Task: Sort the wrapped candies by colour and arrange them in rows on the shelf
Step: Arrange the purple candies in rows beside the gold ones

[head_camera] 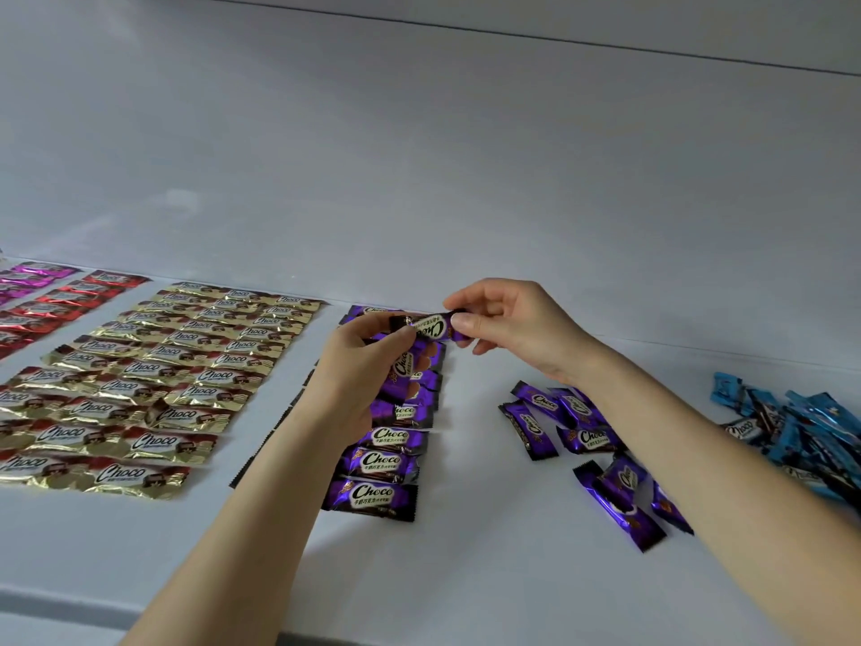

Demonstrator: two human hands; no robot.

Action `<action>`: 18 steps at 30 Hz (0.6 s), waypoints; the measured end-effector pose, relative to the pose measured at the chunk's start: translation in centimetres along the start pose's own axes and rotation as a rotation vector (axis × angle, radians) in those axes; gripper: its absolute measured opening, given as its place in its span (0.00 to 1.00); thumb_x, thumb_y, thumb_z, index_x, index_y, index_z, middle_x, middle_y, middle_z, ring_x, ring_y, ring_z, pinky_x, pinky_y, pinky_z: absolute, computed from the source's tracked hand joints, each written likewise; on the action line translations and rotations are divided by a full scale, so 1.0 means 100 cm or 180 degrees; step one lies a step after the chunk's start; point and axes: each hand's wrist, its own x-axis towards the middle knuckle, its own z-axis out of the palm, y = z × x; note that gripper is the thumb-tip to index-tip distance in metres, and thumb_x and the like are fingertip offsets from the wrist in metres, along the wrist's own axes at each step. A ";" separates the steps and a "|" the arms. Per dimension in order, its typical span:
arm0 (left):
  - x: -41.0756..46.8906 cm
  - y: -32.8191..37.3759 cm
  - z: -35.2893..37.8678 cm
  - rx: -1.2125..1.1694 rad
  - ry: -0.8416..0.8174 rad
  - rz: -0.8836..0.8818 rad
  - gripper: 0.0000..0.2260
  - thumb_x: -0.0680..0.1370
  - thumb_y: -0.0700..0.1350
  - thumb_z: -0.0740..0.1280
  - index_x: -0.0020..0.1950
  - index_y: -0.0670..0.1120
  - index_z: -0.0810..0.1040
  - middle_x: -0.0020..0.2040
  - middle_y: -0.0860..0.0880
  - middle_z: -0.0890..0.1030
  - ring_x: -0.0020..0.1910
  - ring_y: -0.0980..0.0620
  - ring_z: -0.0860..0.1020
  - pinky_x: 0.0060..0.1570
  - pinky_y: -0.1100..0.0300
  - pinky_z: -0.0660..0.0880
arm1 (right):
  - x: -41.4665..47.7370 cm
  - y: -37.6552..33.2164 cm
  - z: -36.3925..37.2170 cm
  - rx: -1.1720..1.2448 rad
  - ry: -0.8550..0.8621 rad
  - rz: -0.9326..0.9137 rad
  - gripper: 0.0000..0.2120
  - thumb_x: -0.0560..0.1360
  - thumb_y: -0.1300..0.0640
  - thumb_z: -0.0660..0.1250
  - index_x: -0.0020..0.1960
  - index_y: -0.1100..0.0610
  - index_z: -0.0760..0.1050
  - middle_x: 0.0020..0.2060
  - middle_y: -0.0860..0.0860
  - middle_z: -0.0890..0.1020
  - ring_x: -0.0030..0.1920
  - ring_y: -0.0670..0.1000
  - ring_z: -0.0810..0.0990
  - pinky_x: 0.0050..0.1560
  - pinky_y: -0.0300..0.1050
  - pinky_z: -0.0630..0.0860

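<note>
A plain white wall (419, 156) fills the upper half of the view, smooth and bare. Near its top a thin dark seam (512, 35) crosses it, slanting down toward the right. A grey band (56, 606) runs along the lower left corner.

Both bare forearms reach in from the lower edge, the left rising from 7 o'clock toward 1 o'clock, the right running from 4 o'clock toward 10 o'clock. The left hand (368, 361) pinches one end of a purple candy (431, 326) with curled fingers; the right hand (517, 328) pinches the other end between thumb and forefinger, its remaining fingers loosely curled
</note>
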 end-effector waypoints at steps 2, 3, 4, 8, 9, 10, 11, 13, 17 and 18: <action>-0.001 0.000 0.000 0.0005 -0.0017 0.0023 0.05 0.78 0.38 0.65 0.47 0.43 0.80 0.34 0.45 0.83 0.29 0.52 0.79 0.28 0.60 0.75 | -0.003 0.000 0.000 0.0021 -0.0019 -0.0058 0.09 0.73 0.66 0.67 0.48 0.53 0.76 0.37 0.50 0.80 0.35 0.41 0.80 0.37 0.35 0.76; -0.001 0.000 0.001 0.0010 -0.0011 0.0028 0.05 0.78 0.38 0.65 0.47 0.43 0.80 0.33 0.46 0.83 0.28 0.53 0.79 0.28 0.60 0.75 | -0.005 -0.001 -0.001 0.0008 -0.0064 -0.0080 0.11 0.72 0.67 0.68 0.48 0.53 0.76 0.38 0.50 0.80 0.35 0.41 0.79 0.37 0.36 0.76; -0.001 0.000 0.001 0.0012 0.0012 0.0028 0.05 0.78 0.37 0.65 0.46 0.43 0.79 0.32 0.46 0.82 0.27 0.54 0.79 0.26 0.61 0.75 | -0.005 0.000 -0.001 -0.0041 -0.0119 -0.0093 0.12 0.71 0.68 0.68 0.48 0.52 0.76 0.38 0.51 0.80 0.34 0.41 0.79 0.37 0.36 0.76; -0.001 0.002 0.000 -0.0122 0.0172 0.0004 0.06 0.78 0.36 0.64 0.43 0.44 0.78 0.29 0.48 0.82 0.25 0.55 0.78 0.22 0.65 0.73 | -0.004 0.011 -0.011 -0.0261 0.0197 0.0072 0.11 0.72 0.68 0.67 0.50 0.56 0.76 0.33 0.51 0.79 0.31 0.41 0.78 0.33 0.35 0.74; -0.001 0.003 -0.001 -0.0177 0.0204 0.0008 0.06 0.78 0.36 0.64 0.42 0.43 0.78 0.31 0.47 0.82 0.25 0.55 0.79 0.22 0.66 0.73 | -0.002 0.016 -0.016 -0.0244 0.0372 0.0187 0.10 0.72 0.68 0.67 0.51 0.58 0.75 0.32 0.51 0.79 0.30 0.41 0.77 0.32 0.34 0.73; -0.001 0.004 -0.002 -0.0243 0.0244 0.0008 0.06 0.78 0.37 0.64 0.41 0.43 0.78 0.32 0.46 0.82 0.25 0.55 0.79 0.22 0.66 0.72 | 0.000 0.021 -0.021 -0.0214 0.0504 0.0321 0.10 0.73 0.68 0.66 0.53 0.60 0.75 0.32 0.51 0.78 0.30 0.41 0.77 0.31 0.34 0.73; -0.001 0.005 -0.003 -0.0314 0.0278 0.0002 0.06 0.78 0.37 0.65 0.41 0.42 0.78 0.33 0.44 0.82 0.25 0.55 0.79 0.22 0.67 0.71 | 0.002 0.026 -0.025 -0.0191 0.0582 0.0467 0.10 0.74 0.67 0.65 0.54 0.59 0.75 0.32 0.51 0.78 0.30 0.41 0.77 0.31 0.34 0.73; -0.002 0.006 -0.003 -0.0445 0.0293 -0.0026 0.06 0.77 0.37 0.65 0.40 0.42 0.77 0.32 0.44 0.81 0.24 0.54 0.79 0.21 0.67 0.71 | 0.004 0.034 -0.033 -0.0232 0.0582 0.0721 0.10 0.75 0.67 0.62 0.50 0.54 0.76 0.34 0.51 0.77 0.33 0.44 0.75 0.32 0.35 0.72; -0.002 0.007 -0.002 -0.0525 0.0279 -0.0057 0.06 0.78 0.37 0.64 0.42 0.42 0.77 0.29 0.47 0.81 0.24 0.55 0.78 0.21 0.67 0.71 | 0.010 0.040 -0.043 -0.0927 0.0127 0.0956 0.16 0.76 0.68 0.56 0.47 0.52 0.78 0.38 0.51 0.74 0.36 0.46 0.70 0.36 0.37 0.70; -0.001 0.007 -0.003 -0.0504 0.0277 -0.0062 0.06 0.78 0.37 0.64 0.42 0.42 0.78 0.29 0.48 0.82 0.24 0.55 0.78 0.21 0.67 0.71 | 0.012 0.041 -0.043 -0.1136 -0.0006 0.0959 0.16 0.76 0.68 0.56 0.50 0.54 0.78 0.39 0.51 0.75 0.36 0.46 0.70 0.37 0.37 0.69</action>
